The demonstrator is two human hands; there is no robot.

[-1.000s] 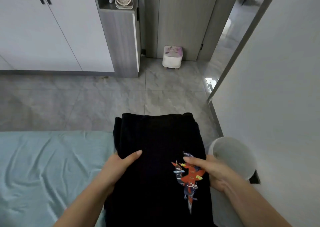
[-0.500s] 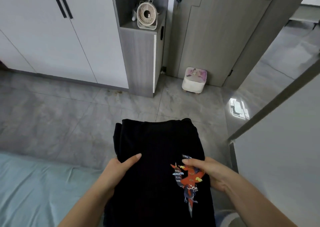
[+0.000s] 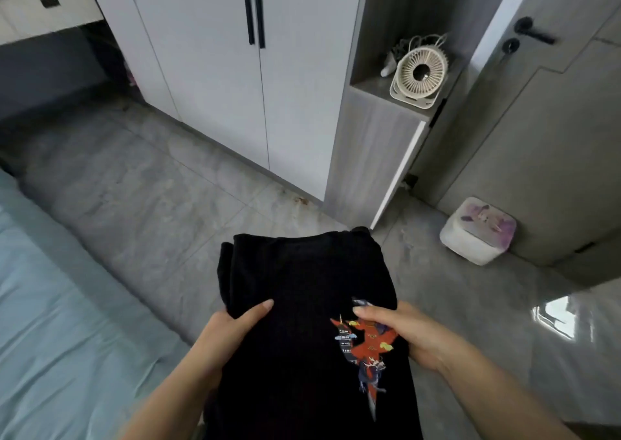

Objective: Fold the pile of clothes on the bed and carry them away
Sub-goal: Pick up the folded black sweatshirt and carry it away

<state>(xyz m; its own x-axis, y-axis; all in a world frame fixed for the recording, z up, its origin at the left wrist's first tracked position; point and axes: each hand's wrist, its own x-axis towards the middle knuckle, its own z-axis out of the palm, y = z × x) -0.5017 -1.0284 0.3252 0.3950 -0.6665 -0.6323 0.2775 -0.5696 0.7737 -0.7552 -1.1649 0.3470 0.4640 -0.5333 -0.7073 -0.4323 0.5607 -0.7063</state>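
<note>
A stack of folded black clothes [image 3: 302,291] is carried in front of me above the grey tiled floor. The top piece has a red and blue print near its right side. My left hand [image 3: 228,328] grips the stack's left edge, thumb on top and fingers underneath. My right hand [image 3: 400,332] grips the right edge the same way, its thumb lying on the print. The bed [image 3: 57,332], covered in a pale blue sheet, lies at the lower left.
White wardrobe doors [image 3: 218,80] with black handles stand ahead. A grey cabinet [image 3: 373,150] next to them has a niche with a small fan [image 3: 420,73]. A low white stool [image 3: 477,231] stands by a grey door [image 3: 544,110] at right.
My view has swung left and up: the wall and white bin at right are gone, and the wardrobe is nearer. Both hands keep the same hold on the stack.
</note>
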